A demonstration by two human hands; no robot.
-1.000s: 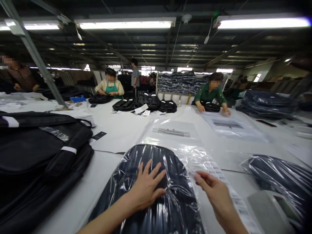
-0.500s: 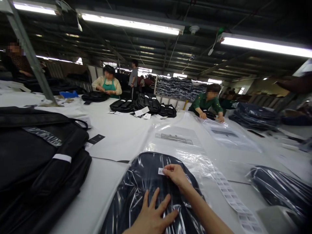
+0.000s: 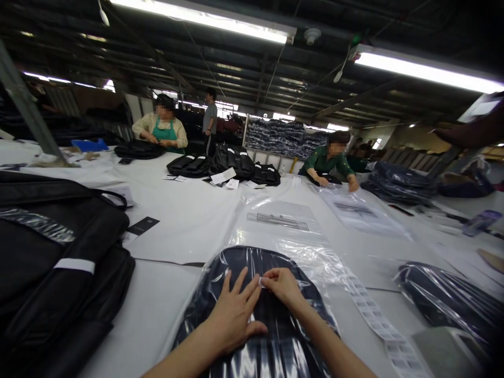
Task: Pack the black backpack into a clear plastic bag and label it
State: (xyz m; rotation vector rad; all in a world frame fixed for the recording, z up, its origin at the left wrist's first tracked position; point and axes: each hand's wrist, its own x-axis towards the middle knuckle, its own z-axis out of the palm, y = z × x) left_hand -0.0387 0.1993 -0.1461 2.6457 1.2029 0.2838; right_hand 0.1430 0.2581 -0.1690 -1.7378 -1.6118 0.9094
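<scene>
A dark backpack in a clear plastic bag (image 3: 291,349) lies on the table in front of me. My left hand (image 3: 236,310) is spread flat on the plastic, its fingertips close to a small white sticker (image 3: 262,282). Pinched on that sticker's right end are the thumb and forefinger of my right hand (image 3: 281,286). The sticker is at the bag's upper middle; whether it is stuck down fully I cannot tell. Right of the bag, a strip of printed labels (image 3: 368,310) runs along the table.
Black backpacks (image 3: 66,262) fill the left side. Flat clear bags (image 3: 275,223) lie beyond my bag. Another wrapped backpack (image 3: 449,294) is at right. Across the table, one co-worker in green (image 3: 328,160) handles plastic, another wears a green apron (image 3: 164,131). A black tag (image 3: 144,226) lies left.
My left hand has slid up and left over the plastic, toward the sticker. My right hand keeps its pinch on the sticker. The view has turned slightly to the right.
</scene>
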